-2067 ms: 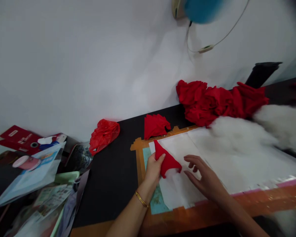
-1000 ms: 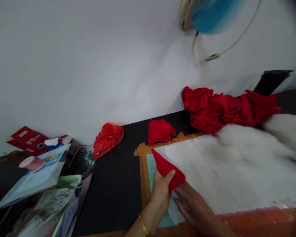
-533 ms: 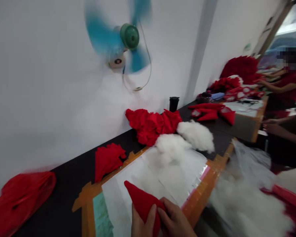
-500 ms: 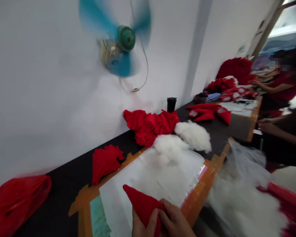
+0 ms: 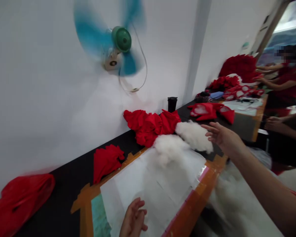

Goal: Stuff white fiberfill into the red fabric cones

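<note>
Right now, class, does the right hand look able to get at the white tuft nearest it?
Likely yes: the right hand looks open and empty near the white tuft, with nothing visible between.

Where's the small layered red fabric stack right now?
In the head view, the small layered red fabric stack lies left of centre on the black tabletop, between the shiny red plastic bag and the big crumpled red fabric heap.

A soft-goods workshop is indicated: white stuffing [image 5: 193, 135] is heaped near the right fingers [image 5: 210, 129], red fabric pieces [image 5: 151, 126] are piled to their left, and a worktop [image 5: 123, 186] edged with orange tape [image 5: 86, 197] is spread beneath the left fingers [image 5: 135, 203]. Well beyond the right fingers, co-workers [image 5: 292, 82] are seen beside heaped red fabric [image 5: 239, 68].
</note>
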### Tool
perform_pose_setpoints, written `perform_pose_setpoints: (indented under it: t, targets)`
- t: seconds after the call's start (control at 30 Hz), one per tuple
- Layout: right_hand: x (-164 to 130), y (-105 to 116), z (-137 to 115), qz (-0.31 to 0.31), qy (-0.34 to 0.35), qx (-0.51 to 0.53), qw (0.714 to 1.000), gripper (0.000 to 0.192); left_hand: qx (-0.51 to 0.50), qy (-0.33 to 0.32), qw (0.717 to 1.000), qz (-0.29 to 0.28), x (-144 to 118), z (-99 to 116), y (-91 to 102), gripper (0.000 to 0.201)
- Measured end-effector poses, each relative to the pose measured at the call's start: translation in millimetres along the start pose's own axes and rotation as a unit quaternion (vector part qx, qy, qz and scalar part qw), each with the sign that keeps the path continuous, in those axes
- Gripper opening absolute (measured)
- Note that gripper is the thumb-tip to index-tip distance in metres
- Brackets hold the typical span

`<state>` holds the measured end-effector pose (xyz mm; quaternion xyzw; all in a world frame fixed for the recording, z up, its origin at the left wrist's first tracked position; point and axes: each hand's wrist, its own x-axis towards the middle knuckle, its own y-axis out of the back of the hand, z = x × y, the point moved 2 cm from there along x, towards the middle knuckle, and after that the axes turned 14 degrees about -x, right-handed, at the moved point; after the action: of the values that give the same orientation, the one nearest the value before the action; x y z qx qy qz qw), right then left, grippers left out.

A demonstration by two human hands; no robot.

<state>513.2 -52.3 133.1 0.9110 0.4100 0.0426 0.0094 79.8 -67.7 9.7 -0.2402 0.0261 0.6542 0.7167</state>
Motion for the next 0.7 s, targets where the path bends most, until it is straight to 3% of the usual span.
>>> perform_pose_setpoints:
  t: [0.1,0.2,0.27,0.33,0.4,0.43,0.47,0.5,0.6,0.7]
  targets:
    - [-17,-25,20,-0.029,0.017,-0.045,0.998,0.034,0.025,0.000,0.999,-0.043,-4,3,-1.0,0.055]
    - [-43,-67,47,-0.124,0.057,-0.113,0.984,0.036,0.068,-0.006,0.996,-0.063,3,2,4.6,0.042]
    - [-53,-101,60,-0.203,0.067,-0.147,0.966,0.041,0.115,-0.022,0.992,-0.048,16,6,12.8,0.034]
    - [-57,-139,67,-0.269,0.074,-0.171,0.945,0.045,0.186,-0.088,0.979,-0.010,35,20,24.1,0.026]
    - [-62,-178,68,-0.323,0.094,-0.186,0.923,0.045,0.284,-0.217,0.933,0.037,58,46,37.3,0.024]
    - [-66,-197,68,-0.349,0.107,-0.191,0.911,0.043,0.341,-0.285,0.893,0.069,71,61,44.5,0.026]
    - [-71,-213,68,-0.373,0.122,-0.195,0.899,0.040,0.393,-0.333,0.850,0.108,84,76,52.4,0.026]
    - [-78,-227,67,-0.395,0.137,-0.201,0.886,0.037,0.407,-0.347,0.834,0.134,98,90,61.0,0.029]
    - [-95,-251,68,-0.417,0.210,-0.251,0.848,0.030,0.429,-0.346,0.818,0.166,136,116,85.0,0.028]
    - [-98,-246,71,-0.353,0.298,-0.331,0.823,0.028,0.440,-0.330,0.821,0.150,158,125,101.6,0.012]
